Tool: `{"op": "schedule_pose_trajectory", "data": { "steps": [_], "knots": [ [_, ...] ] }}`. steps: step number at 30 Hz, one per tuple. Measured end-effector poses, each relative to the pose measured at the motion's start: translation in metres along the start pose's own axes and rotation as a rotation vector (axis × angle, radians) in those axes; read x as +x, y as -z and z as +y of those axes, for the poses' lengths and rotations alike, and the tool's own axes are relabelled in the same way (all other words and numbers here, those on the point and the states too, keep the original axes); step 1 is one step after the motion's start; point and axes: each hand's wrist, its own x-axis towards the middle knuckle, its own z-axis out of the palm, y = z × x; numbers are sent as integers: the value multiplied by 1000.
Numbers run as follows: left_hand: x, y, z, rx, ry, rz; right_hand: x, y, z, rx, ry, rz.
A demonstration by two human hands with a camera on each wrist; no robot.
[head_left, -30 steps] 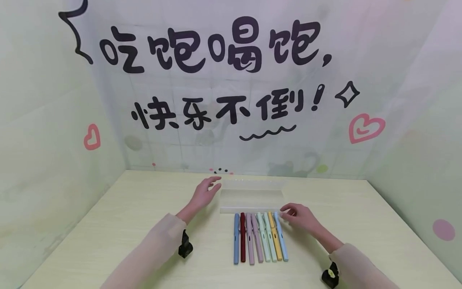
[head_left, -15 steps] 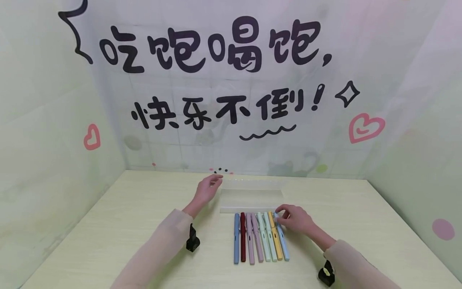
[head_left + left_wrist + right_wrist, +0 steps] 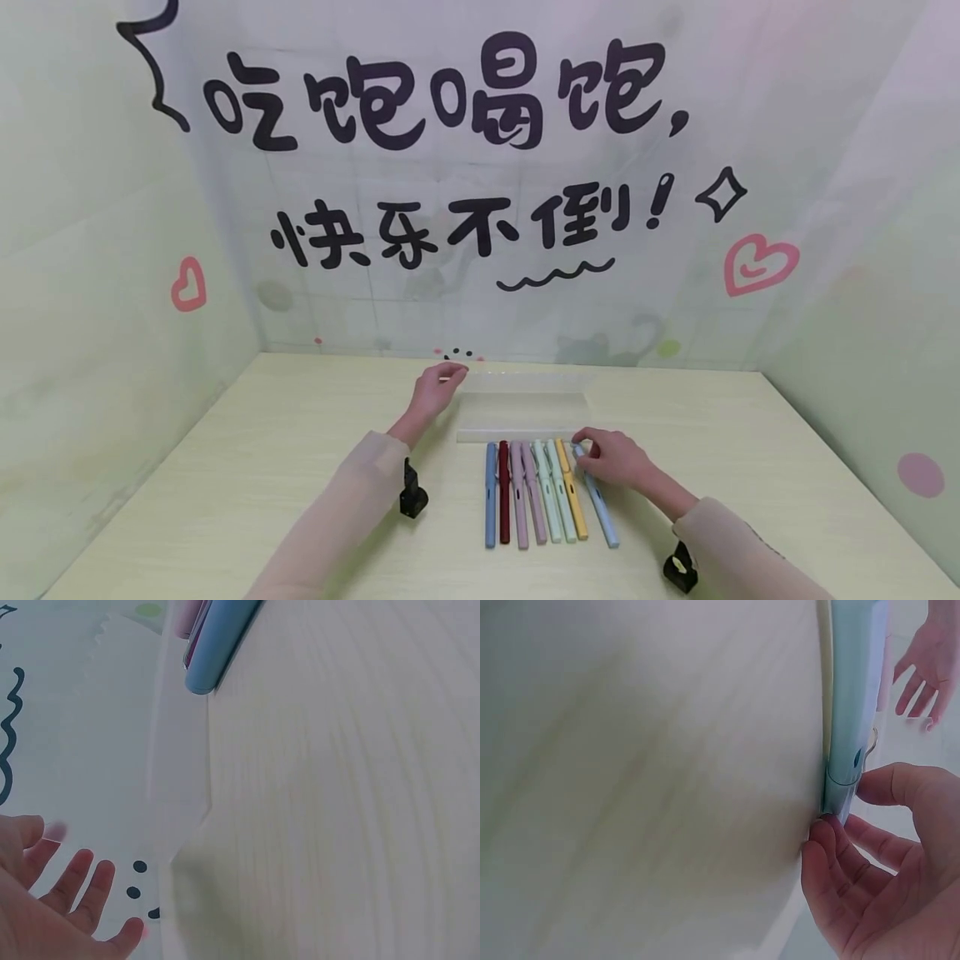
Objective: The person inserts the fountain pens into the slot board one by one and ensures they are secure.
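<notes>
My right hand pinches the capped upper end of a light blue pen between thumb and fingertips. In the right wrist view this pen, with its clip and small barrel window, stands out beyond the thumb. To its left lies a row of capped pens: yellow, mint green, mauve, dark red and blue. Behind them sits a clear plastic case. My left hand pinches its back left corner, one fingertip showing through the plastic in the left wrist view.
The pale wood-grain table is enclosed by printed cloth walls at the back and both sides. Black wrist cameras hang under both sleeves. The row's top ends lie close to the case's front edge.
My right fingers have closed on the light blue pen, and its lower end has swung right, away from the yellow pen. My left hand has moved slightly right onto the case's corner.
</notes>
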Motion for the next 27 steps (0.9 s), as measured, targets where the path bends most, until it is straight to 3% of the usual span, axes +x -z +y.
{"op": "schedule_pose_trajectory", "data": {
  "steps": [8, 15, 27],
  "knots": [
    [3, -4, -3, 27, 21, 18, 1, 0, -5, -33, -66, -23],
    [3, -4, -1, 33, 16, 23, 2, 2, 1, 22, -63, -12],
    [5, -4, -3, 42, 28, 21, 2, 16, 11, 446, -47, 0]
  ]
}}
